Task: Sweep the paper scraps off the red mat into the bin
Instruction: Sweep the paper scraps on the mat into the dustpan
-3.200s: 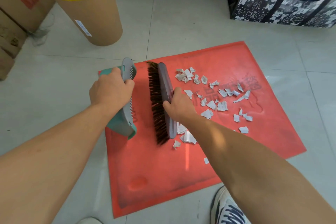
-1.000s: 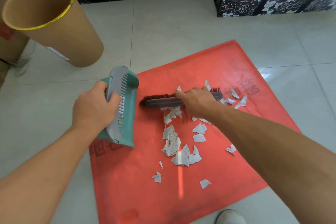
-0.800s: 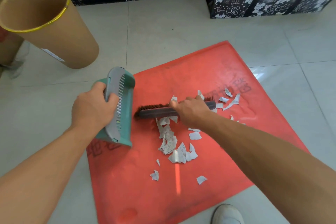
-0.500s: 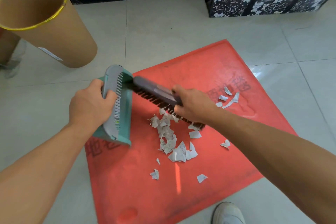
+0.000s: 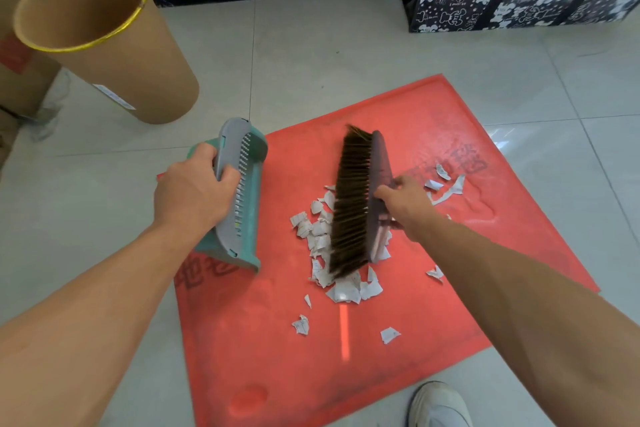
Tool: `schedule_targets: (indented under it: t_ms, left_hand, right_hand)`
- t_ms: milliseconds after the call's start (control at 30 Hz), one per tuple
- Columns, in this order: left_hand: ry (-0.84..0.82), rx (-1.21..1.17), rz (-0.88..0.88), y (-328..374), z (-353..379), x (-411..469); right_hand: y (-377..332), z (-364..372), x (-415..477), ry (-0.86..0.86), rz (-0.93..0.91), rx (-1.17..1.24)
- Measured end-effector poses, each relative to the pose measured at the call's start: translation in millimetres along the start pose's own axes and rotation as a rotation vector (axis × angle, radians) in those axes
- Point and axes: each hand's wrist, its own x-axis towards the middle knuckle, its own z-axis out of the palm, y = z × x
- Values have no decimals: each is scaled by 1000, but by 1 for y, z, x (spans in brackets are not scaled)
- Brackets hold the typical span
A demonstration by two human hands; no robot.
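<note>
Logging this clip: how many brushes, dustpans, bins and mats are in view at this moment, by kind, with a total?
brush: 1, gripped by the right hand
dustpan: 1, gripped by the left hand
bin: 1
red mat: 1
total: 4

The dustpan [image 5: 247, 204] gripped in the left hand [image 5: 192, 198] looks like smooth matt plastic, teal with a grey toothed insert. The brush [image 5: 363, 184] in the right hand [image 5: 407, 206] has a smooth, dull purple plastic back and coarse brown bristles. Under both hands the red mat [image 5: 415, 114] is a thin plastic-like sheet with a soft sheen, scuffed and smudged dark in places. The paper scraps [image 5: 346, 293] beneath the brush are matt white printed paper with torn edges. Beyond the left hand the bin [image 5: 145, 73] is matt brown cardboard with a shiny gold rim. The floor [image 5: 346, 52] is glossy pale tile.
</note>
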Motion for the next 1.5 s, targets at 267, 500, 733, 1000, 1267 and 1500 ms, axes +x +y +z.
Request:
schedule_targets:
  t_ms: [267,500,733,1000,1267,1500]
  left_hand:
    - [-2,10,12,9,0,-3]
    - [0,15,3,10,-1,-2]
    - [0,36,12,16,2,-2]
    - [-4,50,19,18,3,-3]
    - [4,44,8,17,1,-3]
    - [5,49,15,20,3,-3]
  right_hand:
    - [10,-39,-9,161,-85,-83]
    - [-11,-73,-15,172,-120,89]
    - [8,-105,-20,343,-152,-109]
    - [6,-141,-19,614,-241,-572]
    - [27,-134,-5,483,-168,-909]
    - [27,-85,-8,286,-312,-862]
